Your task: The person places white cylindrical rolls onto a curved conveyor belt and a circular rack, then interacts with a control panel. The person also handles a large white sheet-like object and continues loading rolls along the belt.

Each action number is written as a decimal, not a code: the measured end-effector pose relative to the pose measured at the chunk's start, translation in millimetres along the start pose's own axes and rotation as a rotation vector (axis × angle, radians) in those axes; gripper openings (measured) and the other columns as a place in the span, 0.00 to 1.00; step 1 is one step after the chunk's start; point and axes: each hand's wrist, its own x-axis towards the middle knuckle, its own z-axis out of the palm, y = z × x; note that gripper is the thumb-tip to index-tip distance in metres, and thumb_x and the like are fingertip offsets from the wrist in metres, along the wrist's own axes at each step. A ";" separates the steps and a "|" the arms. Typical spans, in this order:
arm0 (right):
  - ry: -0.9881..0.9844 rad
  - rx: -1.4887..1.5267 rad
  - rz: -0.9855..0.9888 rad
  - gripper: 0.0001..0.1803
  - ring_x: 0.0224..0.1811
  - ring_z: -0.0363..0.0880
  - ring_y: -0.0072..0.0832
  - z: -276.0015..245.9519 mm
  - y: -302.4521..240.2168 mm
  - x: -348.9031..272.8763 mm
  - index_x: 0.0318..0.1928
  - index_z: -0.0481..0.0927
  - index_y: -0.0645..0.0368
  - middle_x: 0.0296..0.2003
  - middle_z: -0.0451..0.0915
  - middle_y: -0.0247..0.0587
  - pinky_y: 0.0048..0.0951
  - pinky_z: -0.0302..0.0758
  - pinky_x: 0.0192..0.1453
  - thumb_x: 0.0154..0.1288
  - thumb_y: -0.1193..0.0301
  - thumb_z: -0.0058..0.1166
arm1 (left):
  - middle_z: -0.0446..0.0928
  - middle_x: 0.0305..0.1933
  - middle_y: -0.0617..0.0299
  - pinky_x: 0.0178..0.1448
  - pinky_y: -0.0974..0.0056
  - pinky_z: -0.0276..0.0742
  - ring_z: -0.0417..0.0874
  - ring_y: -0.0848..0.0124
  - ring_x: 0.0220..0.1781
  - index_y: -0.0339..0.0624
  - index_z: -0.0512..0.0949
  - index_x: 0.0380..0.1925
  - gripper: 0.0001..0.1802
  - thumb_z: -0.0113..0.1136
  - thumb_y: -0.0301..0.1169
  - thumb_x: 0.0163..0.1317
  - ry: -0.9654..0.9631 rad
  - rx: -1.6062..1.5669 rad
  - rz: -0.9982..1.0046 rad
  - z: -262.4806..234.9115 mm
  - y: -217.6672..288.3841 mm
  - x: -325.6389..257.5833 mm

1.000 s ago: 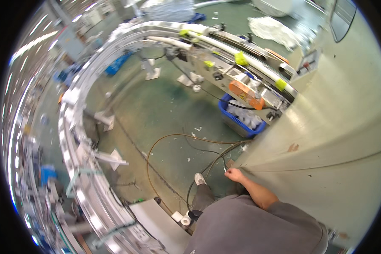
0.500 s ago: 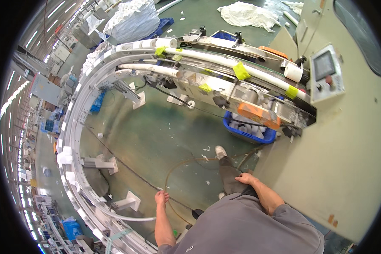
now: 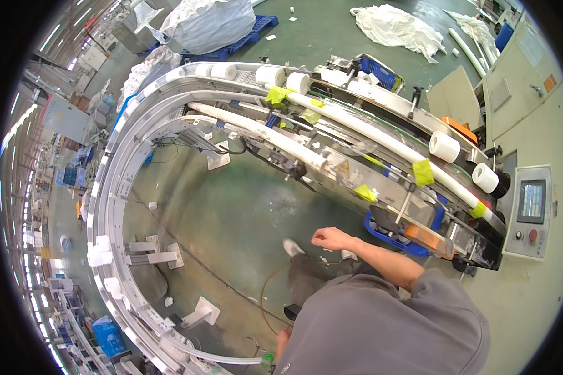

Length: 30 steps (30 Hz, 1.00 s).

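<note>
My right hand (image 3: pixel 330 238) hangs in front of my body over the green floor, its fingers curled in with nothing showing in them. It touches nothing; the conveyor lies beyond it. Low beside my body is my left hand (image 3: pixel 284 338), partly hidden by my grey shirt, so its fingers do not show clearly. A curved conveyor (image 3: pixel 109 187) loops round the left and far side. Short white rolls ride on it, among them a roll (image 3: pixel 444 146) and another roll (image 3: pixel 485 178) near the machine end. A long white tube (image 3: pixel 381 149) with yellow-green tape runs along the straight stretch.
A tall pale machine cabinet with a control panel (image 3: pixel 532 212) stands at right. Under the conveyor sits a blue crate (image 3: pixel 397 234). Conveyor feet (image 3: pixel 206 310) and a cable (image 3: pixel 225 282) lie on the floor. A large white sack (image 3: pixel 209 25) rests on a blue pallet at the back.
My body has stepped forward and the view has shifted. My right hand has swung forward and inward; my left hand has dropped back beside my body. More rolls show on the conveyor.
</note>
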 end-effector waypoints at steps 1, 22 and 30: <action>-0.007 0.053 -0.042 0.20 0.44 0.86 0.35 -10.2 -23.3 21.2 0.50 0.83 0.59 0.42 0.87 0.43 0.35 0.80 0.51 0.71 0.56 0.55 | 0.84 0.41 0.52 0.43 0.53 0.83 0.86 0.59 0.38 0.38 0.77 0.47 0.16 0.53 0.40 0.71 -0.015 -0.009 -0.033 -10.1 17.6 6.3; 1.365 -0.083 0.724 0.61 0.66 0.70 0.55 -361.3 -131.3 472.3 0.72 0.58 0.62 0.68 0.64 0.61 0.49 0.72 0.65 0.46 0.40 0.71 | 0.84 0.44 0.56 0.46 0.68 0.79 0.86 0.69 0.43 0.42 0.78 0.53 0.16 0.57 0.40 0.73 -0.125 -0.058 0.825 -236.7 874.4 186.4; 1.291 -0.158 0.231 0.40 0.52 0.84 0.50 -311.2 -305.3 614.7 0.67 0.70 0.60 0.51 0.83 0.58 0.44 0.79 0.56 0.58 0.56 0.66 | 0.84 0.51 0.54 0.54 0.65 0.79 0.85 0.68 0.49 0.37 0.76 0.57 0.21 0.57 0.42 0.73 -0.278 0.060 0.583 -266.4 959.9 184.5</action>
